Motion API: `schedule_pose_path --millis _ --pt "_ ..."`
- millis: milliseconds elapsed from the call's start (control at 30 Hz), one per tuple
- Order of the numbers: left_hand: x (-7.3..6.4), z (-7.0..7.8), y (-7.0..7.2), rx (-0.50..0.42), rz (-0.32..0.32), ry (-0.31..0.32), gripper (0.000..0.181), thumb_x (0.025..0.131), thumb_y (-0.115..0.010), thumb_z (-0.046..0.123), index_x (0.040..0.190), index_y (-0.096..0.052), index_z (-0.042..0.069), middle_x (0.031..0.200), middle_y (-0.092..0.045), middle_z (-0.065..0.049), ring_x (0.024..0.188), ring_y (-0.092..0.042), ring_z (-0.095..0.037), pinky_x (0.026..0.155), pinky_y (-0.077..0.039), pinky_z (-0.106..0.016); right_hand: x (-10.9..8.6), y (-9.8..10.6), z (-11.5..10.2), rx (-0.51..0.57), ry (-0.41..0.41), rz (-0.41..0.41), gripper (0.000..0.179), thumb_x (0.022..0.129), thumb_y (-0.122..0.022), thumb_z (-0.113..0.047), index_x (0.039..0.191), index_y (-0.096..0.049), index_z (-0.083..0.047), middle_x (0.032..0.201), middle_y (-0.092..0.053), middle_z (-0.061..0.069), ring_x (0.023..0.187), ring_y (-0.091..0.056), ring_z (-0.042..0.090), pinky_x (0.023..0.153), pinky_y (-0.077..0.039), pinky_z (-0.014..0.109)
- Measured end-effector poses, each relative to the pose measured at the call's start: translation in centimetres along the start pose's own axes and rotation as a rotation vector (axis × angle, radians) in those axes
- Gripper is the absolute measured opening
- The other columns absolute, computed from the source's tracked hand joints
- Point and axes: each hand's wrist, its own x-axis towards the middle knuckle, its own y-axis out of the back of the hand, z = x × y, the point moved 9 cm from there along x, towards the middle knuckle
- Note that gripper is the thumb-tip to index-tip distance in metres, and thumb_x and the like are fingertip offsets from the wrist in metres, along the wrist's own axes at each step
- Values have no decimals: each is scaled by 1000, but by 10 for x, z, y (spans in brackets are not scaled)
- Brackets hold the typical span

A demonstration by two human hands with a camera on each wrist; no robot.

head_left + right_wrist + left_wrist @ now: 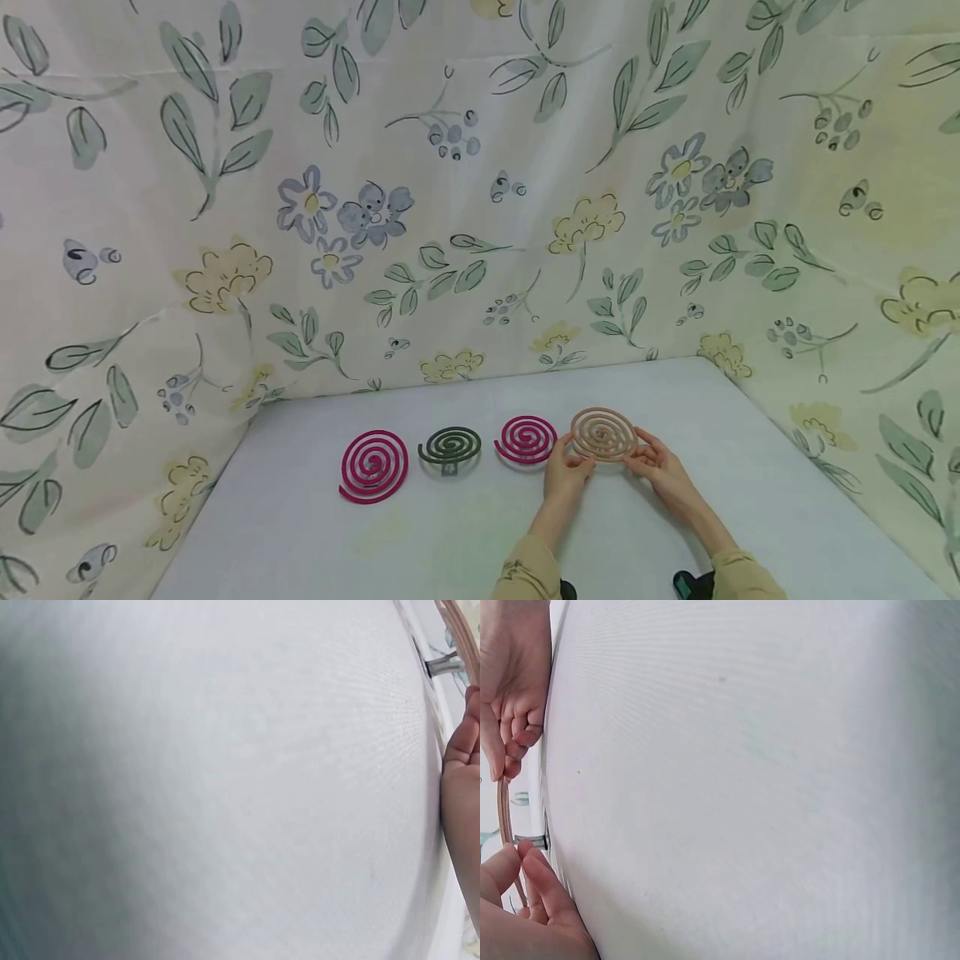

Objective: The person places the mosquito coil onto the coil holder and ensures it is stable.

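Note:
A tan mosquito coil [602, 433] is held by its edges between both hands at the right of the row. My left hand [564, 479] pinches its near left edge, thumb and fingers on the rim. On the right edge, my right hand [663, 473] grips the rim with thumb and fingertips. In the left wrist view, the coil [505, 810] shows edge-on, with a small metal stand [531, 841] beneath it near the left fingers. The right wrist view catches part of the coil [459, 630] and the stand [444, 666]; whether they touch, I cannot tell.
Left of the hands, a magenta coil [527, 437] sits close to the left fingers. Farther left are a dark green coil [452, 446] on a small metal stand and another magenta coil [372, 465]. A floral curtain [480, 200] borders the white table [420, 550].

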Motion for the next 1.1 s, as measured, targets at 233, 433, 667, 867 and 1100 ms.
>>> schedule_pose_path --millis 233,433,667,867,1100 --pt "0 0 0 -4 1 -3 52 78 -71 3 127 -54 4 66 -60 -1 54 -46 -2 51 -41 -16 1 0 -1 -3 -18 -7 70 90 -59 -2 146 -18 8 90 -58 -2 78 -54 -2 70 -45 17" --pt "1 -2 1 39 18 17 53 76 -72 4 127 -55 6 66 -59 2 55 -47 -2 51 -41 -17 3 -2 -2 8 -16 -30 73 89 -59 0 147 -15 7 89 -55 -5 76 -53 -2 67 -44 17" --pt "3 -6 1 47 26 43 55 76 -73 4 127 -55 7 64 -56 5 54 -46 -3 51 -41 -17 3 -2 -1 -2 -34 -49 73 89 -58 -2 147 -15 8 88 -54 -7 76 -52 -1 68 -43 17" --pt "4 -6 -1 58 23 27 58 75 -72 4 129 -53 6 62 -54 6 54 -45 -2 51 -40 -17 4 -2 0 -20 -47 -41 71 88 -59 -2 146 -18 8 88 -54 -6 76 -52 -1 68 -43 18" --pt "2 -5 0 95 13 23 61 75 -73 6 132 -52 4 63 -57 5 53 -46 -2 53 -40 -18 5 -1 1 -18 -46 -57 71 89 -58 -2 146 -18 6 88 -53 -5 75 -51 0 66 -42 19"
